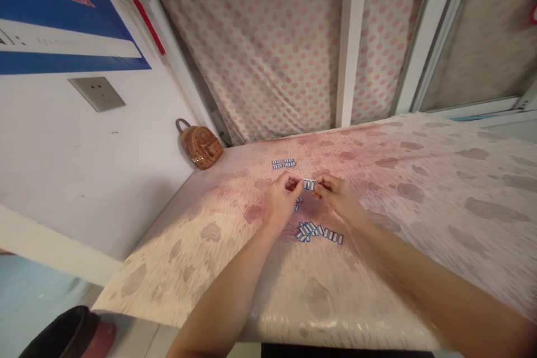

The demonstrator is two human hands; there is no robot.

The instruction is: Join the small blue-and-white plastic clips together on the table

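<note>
My left hand [280, 198] and my right hand [338, 197] are raised a little over the table, fingertips pinched at either end of a short row of small blue-and-white tiles [309, 185]. Their exact kind is too small to make out. Past my hands, more such tiles lie in a neat block of short rows [284, 164]. A few others [297, 205] show just beside my left hand, partly covered by it. Nearer to me, a loose, overlapping spread of tiles [319, 231] lies between my forearms.
The table [235, 285] wears a pale cloth with grey and pinkish leaf-like prints. A small brown backpack-shaped bag [202, 147] leans by the wall at the far left corner. A dotted curtain [268, 45] hangs behind the far edge. A wall socket [97, 93] is at left.
</note>
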